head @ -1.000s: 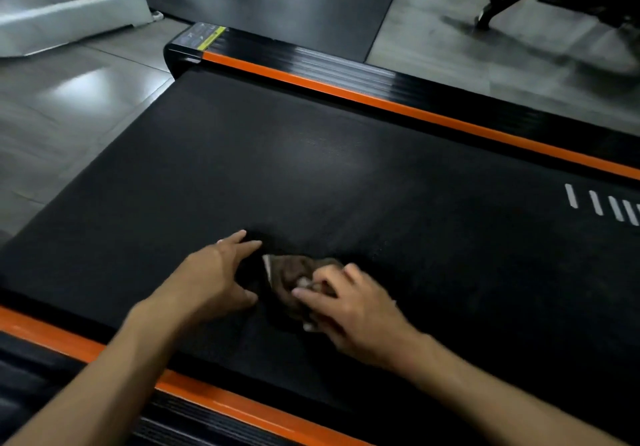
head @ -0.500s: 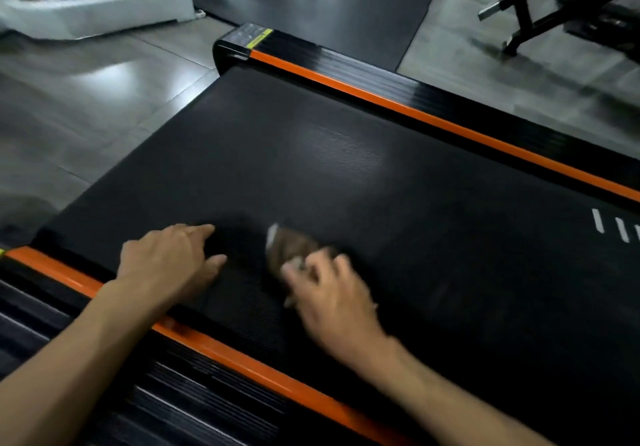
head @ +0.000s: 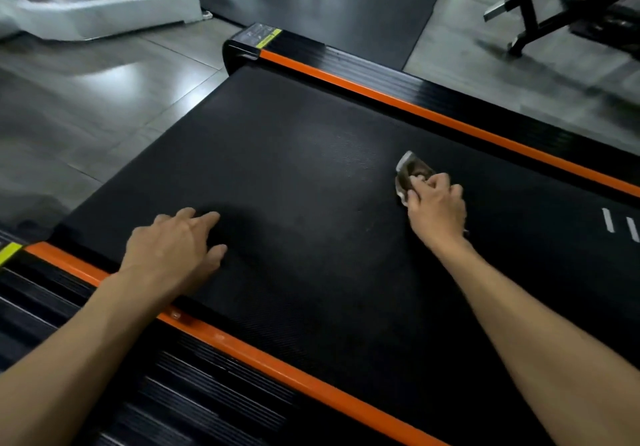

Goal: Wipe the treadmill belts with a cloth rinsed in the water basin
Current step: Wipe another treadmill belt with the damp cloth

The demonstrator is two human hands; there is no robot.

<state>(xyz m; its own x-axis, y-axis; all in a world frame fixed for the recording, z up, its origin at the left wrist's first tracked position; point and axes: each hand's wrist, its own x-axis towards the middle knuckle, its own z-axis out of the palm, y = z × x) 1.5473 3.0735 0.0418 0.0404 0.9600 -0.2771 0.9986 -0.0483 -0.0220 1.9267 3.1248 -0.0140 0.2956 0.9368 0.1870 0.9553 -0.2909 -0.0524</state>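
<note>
A black treadmill belt (head: 311, 175) fills the middle of the view, framed by orange side rails (head: 433, 118). My right hand (head: 437, 208) grips a small brown cloth (head: 410, 172) with a pale edge and holds it down on the belt near the far rail. Most of the cloth is hidden under my fingers. My left hand (head: 176, 251) rests on the belt near the front rail, fingers spread and slightly bent, holding nothing. No water basin is in view.
Grey floor tiles (head: 86, 106) lie to the left of the belt's end. A white machine base (head: 104, 12) stands at the back left and a black bench frame (head: 554, 5) at the back right. Ribbed black footboard (head: 180, 393) runs along the front.
My right hand has slid the cloth away from me, across the belt toward the far rail. My left hand has stayed near the front rail. The view has shifted left toward the belt's end.
</note>
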